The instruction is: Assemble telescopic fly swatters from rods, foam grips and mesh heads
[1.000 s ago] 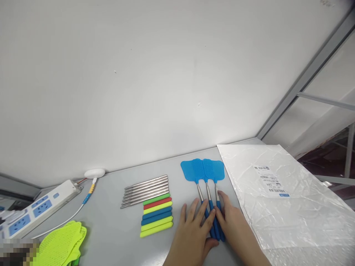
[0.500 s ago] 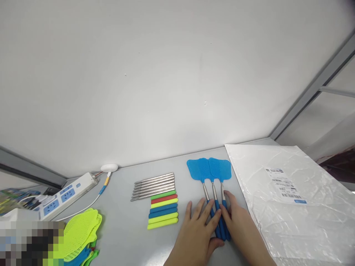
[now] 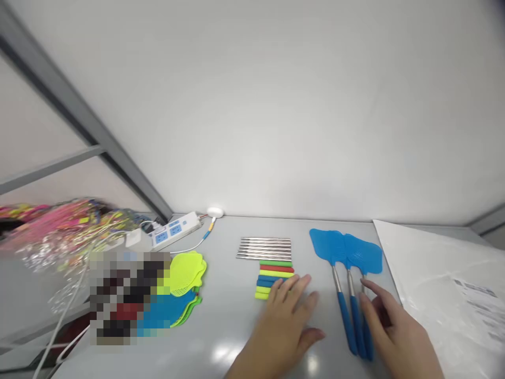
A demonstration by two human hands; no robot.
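Note:
Three blue fly swatters lie side by side with overlapping heads, metal shafts and blue handles. At the rightmost swatter, my right hand has its thumb and index finger apart by the shaft; whether they touch it I cannot tell. My left hand is open, fingers spread, over the lower right end of a row of coloured handle grips, partly covering the yellow and blue ones. Directly behind the grips lies a row of thin metal rods.
Yellow, blue and green swatter heads are piled at the left, partly pixelated. Beyond them are a power strip, a white cable device and clear-wrapped colourful goods. A white plastic package lies at the right. A wall stands behind.
My left hand has left the blue swatters and moved left to the coloured grips. My right hand stays beside the swatters. The view has turned left, showing more goods there.

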